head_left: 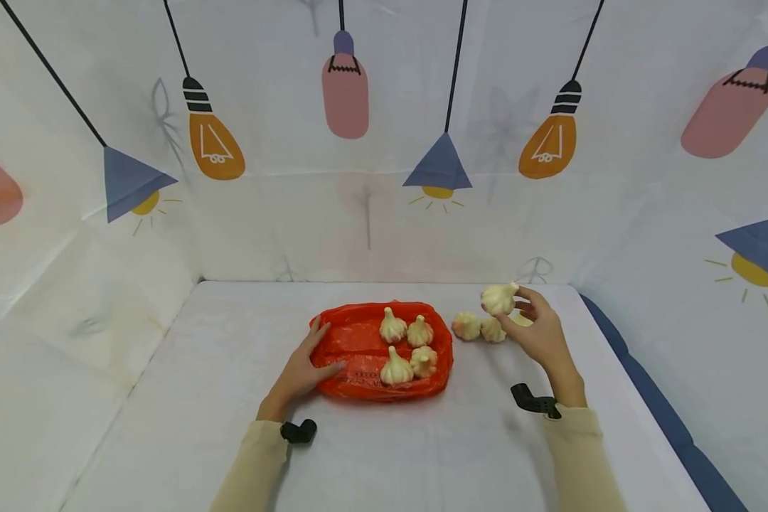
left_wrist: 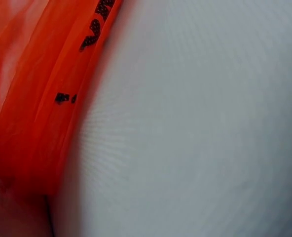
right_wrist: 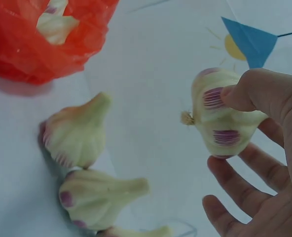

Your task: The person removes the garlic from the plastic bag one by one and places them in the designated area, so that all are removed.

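Observation:
In the head view, a red plastic bag (head_left: 352, 341) lies spread on the table with several garlic bulbs in its right half, one of them an upright bulb (head_left: 393, 328). My left hand (head_left: 301, 370) grips the bag's left end, thumb at the front and fingers along the far side. In the left wrist view only the bag's edge (left_wrist: 52, 98) with black print shows clearly. My right hand (head_left: 540, 334) holds a garlic bulb (right_wrist: 217, 113) above the table, right of the bag, pinched between thumb and fingers. Its root end faces left in the right wrist view.
More garlic bulbs lie in a row right of the bag, including a near one (head_left: 466, 326) and a middle one (head_left: 493, 330); another is partly behind my right hand. A white table (head_left: 230, 341) meets a lamp-patterned backdrop (head_left: 281, 213). Blue padding (head_left: 653, 405) runs along the right.

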